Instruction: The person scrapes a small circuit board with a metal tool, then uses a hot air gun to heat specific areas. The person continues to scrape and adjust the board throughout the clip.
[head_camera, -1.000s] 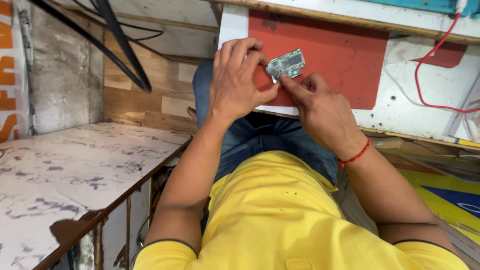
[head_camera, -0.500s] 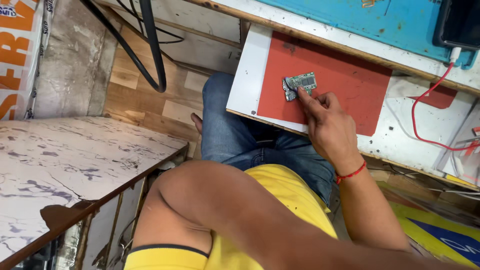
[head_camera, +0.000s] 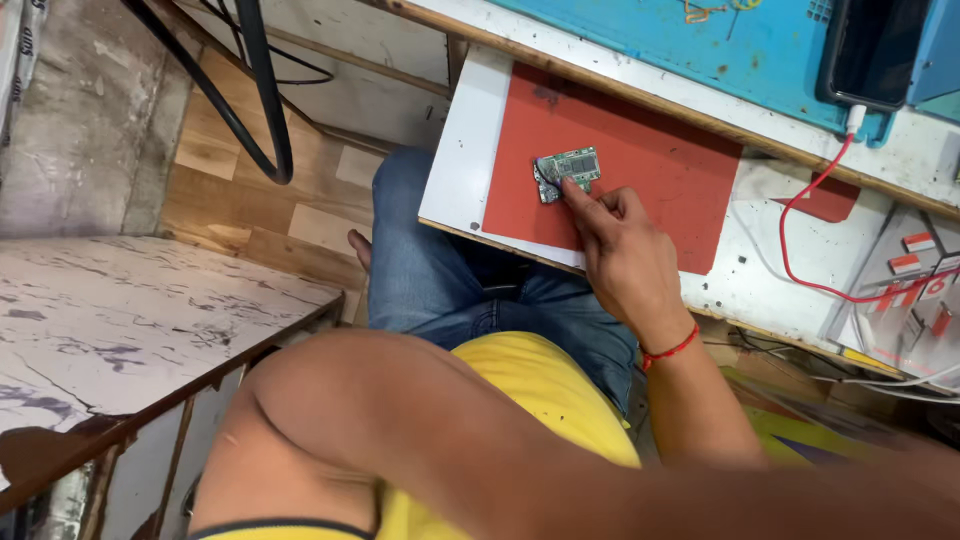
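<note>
A small green circuit board (head_camera: 572, 163) lies on a red mat (head_camera: 650, 170) on the white worktop (head_camera: 455, 170). My right hand (head_camera: 625, 255) reaches over the mat, its fingertips closed on the near edge of the board and pressing it to the mat. A red thread circles that wrist. My left arm (head_camera: 450, 430) lies bent across the bottom of the view over my yellow shirt. Its forearm runs off the right edge, so my left hand is out of sight.
A blue mat (head_camera: 740, 50) lies behind the red one, with a dark phone (head_camera: 875, 50) on it and a red cable (head_camera: 800, 230) running down from it. A marbled shelf (head_camera: 120, 320) stands at my left. Black cables (head_camera: 260, 100) hang over the wooden floor.
My left hand let go of the circuit board and swung out of view, its arm now crossing my chest. My right hand lowered the board onto the red mat.
</note>
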